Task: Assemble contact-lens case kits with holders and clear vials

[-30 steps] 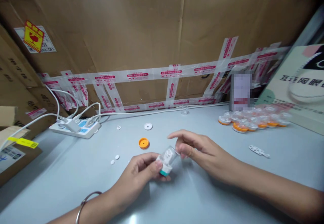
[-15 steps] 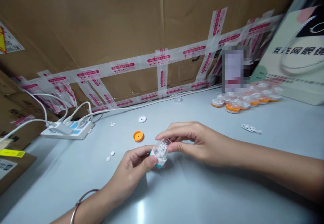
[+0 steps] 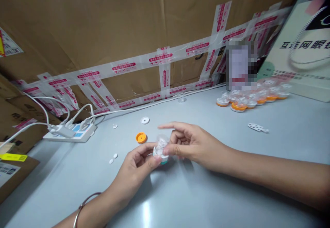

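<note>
My left hand (image 3: pixel 141 164) is closed round the white and teal base (image 3: pixel 163 160) of a small round case, thumb in front and fingers behind. A clear plastic dome (image 3: pixel 162 140) sits above the base and looks tilted; whether it still touches the base is hard to tell. My right hand (image 3: pixel 189 143) grips the dome's right side with the thumb and curled fingers, its index finger stretched out to the left over it. Just behind lie an orange ring-shaped cap (image 3: pixel 141 138) and a white disc (image 3: pixel 144 120) with a hole. Details inside the dome are blurred.
Several clear-domed cases with orange and white bases (image 3: pixel 254 99) cluster at the back right, near a perforated white piece (image 3: pixel 257 128). Small white parts (image 3: pixel 113 158) lie left. A power strip (image 3: pixel 70 133) with cables, a clear cup (image 3: pixel 181 98) and a taped cardboard box (image 3: pixel 103 42) stand behind.
My right hand has shifted its grip lower on the dome, its index finger lifting and straightening. The dome has tipped left relative to the base, which my left hand keeps holding.
</note>
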Tool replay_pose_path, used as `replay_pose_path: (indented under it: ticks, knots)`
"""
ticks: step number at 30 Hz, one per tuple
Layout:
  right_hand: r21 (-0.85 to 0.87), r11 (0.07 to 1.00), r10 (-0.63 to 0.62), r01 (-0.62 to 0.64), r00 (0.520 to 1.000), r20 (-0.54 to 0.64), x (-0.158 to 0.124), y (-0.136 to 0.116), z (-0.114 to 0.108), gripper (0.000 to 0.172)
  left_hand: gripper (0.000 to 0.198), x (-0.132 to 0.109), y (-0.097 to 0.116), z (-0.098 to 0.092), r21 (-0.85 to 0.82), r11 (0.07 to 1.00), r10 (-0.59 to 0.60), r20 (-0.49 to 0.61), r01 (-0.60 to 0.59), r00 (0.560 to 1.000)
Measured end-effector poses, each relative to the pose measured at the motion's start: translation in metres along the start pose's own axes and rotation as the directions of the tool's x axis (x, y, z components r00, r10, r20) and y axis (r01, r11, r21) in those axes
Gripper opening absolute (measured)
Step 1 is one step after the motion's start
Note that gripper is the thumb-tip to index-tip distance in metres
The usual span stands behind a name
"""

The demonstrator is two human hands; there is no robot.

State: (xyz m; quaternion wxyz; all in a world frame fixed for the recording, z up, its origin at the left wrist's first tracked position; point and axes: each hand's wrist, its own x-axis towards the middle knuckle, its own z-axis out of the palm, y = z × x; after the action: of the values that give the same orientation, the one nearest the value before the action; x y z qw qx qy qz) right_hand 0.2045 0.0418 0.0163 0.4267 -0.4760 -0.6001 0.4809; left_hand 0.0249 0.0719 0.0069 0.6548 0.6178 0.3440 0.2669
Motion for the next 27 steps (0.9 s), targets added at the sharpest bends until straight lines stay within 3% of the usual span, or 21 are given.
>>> replay_pose_path:
  ticks: [3, 5, 8, 11, 15, 19, 24, 27]
  knots:
    - [0.049, 0.998, -0.029, 0.031, 0.998, -0.050, -0.001, 0.004, 0.007, 0.065, 0.027, 0.001, -0.002, -0.002, -0.170, 0.985, -0.007, -0.005, 0.006, 1.000]
    - [0.046, 0.998, -0.032, 0.035, 0.998, -0.063, -0.001, 0.008, 0.013, 0.051, 0.026, 0.002, -0.002, -0.002, -0.175, 0.985, 0.004, -0.018, -0.007, 1.000]
    - [0.079, 0.997, -0.011, 0.019, 0.996, -0.093, 0.000, 0.011, 0.021, 0.031, 0.022, 0.003, -0.003, -0.001, -0.046, 0.997, 0.057, -0.102, -0.062, 0.993]
    - [0.265, 0.961, 0.097, -0.083, 0.995, -0.038, 0.001, 0.013, 0.024, 0.035, 0.022, 0.003, -0.003, -0.002, 0.080, 0.992, 0.114, -0.148, -0.103, 0.982]
    - [0.421, 0.883, 0.195, -0.206, 0.978, 0.069, 0.001, 0.016, 0.021, 0.044, 0.035, 0.000, -0.001, -0.008, 0.262, 0.943, 0.243, -0.113, -0.207, 0.963]
    - [0.396, 0.905, 0.126, -0.155, 0.987, 0.099, 0.000, 0.020, 0.021, 0.036, 0.030, -0.003, 0.001, -0.011, 0.476, 0.838, 0.320, -0.031, -0.268, 0.947]
    - [0.235, 0.962, 0.140, -0.140, 0.990, 0.015, -0.002, 0.023, 0.023, 0.030, 0.019, -0.001, -0.001, -0.007, 0.466, 0.861, 0.323, -0.190, -0.205, 0.927]
    - [0.243, 0.956, 0.171, -0.163, 0.985, -0.013, -0.001, 0.025, 0.023, 0.032, 0.014, 0.002, 0.001, -0.007, 0.427, 0.888, 0.297, -0.242, -0.173, 0.924]
